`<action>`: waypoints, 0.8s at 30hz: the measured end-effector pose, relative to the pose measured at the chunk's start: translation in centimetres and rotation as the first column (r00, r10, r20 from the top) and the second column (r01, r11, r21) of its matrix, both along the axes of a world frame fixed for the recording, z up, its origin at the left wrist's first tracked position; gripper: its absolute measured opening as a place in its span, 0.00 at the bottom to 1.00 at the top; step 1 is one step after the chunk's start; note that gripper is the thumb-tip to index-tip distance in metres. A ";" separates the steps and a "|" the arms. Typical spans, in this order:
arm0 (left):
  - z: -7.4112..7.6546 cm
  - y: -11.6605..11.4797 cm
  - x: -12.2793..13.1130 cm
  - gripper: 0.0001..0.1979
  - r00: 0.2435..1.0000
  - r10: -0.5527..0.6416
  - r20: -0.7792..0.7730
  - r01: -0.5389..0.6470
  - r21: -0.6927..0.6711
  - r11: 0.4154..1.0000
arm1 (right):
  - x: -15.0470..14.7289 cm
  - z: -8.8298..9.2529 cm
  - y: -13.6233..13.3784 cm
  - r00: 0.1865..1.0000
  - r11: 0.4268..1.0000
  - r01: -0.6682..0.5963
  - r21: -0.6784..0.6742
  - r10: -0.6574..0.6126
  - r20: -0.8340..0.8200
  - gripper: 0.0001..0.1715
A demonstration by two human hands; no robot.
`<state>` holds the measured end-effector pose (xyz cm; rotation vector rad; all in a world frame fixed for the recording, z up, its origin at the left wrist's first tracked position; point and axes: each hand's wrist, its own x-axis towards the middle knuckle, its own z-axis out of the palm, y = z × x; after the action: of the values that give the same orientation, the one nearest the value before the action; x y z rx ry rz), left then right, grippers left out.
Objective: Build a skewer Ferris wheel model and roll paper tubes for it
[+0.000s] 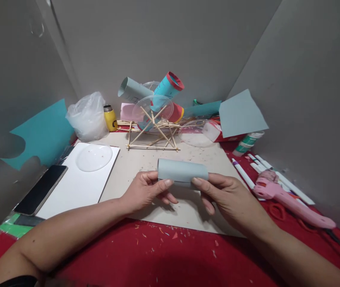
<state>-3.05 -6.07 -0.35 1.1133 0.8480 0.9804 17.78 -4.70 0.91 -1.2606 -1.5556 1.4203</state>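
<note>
Between my two hands is a pale grey-blue paper tube [183, 170], held level above the board. My left hand [150, 187] pinches its left end, thumb on the lower front edge and a finger at the open end. At the other end, my right hand [217, 189] grips with the thumb in front and the fingers inside or behind, partly hidden. Beyond them stands a wooden stick frame [153, 135] bearing a wheel with clear plastic discs [155, 107]. A grey paper tube [135, 89] and a blue tube with a red rim [167, 91] are mounted on the wheel.
On the right lie a pink glue gun [295, 201], white markers [243, 173] and a green-and-white container [249, 142]. To the left are a phone [41, 189], a clear plastic disc [94, 157] on white board, a yellow bottle [110, 118] and a plastic bag [86, 115].
</note>
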 end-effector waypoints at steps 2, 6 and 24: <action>-0.1 0.0 0.0 0.22 1.000 0.005 0.005 -0.005 -0.006 1.000 | 0.0 -0.1 0.0 1.000 1.000 -0.003 -0.009 0.003 -0.001 0.29; -0.1 0.0 0.0 0.21 1.000 0.012 0.006 -0.012 -0.018 1.000 | -0.1 0.1 -0.1 1.000 1.000 0.000 -0.011 0.000 0.003 0.28; -0.3 0.1 0.0 0.25 0.996 0.003 0.093 0.008 -0.109 0.994 | -0.1 -0.5 -0.2 0.996 1.000 -0.007 0.017 0.006 0.087 0.33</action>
<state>-3.07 -5.92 -0.69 0.9680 0.8152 0.9646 17.71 -4.91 0.42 -1.3243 -1.6281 1.3693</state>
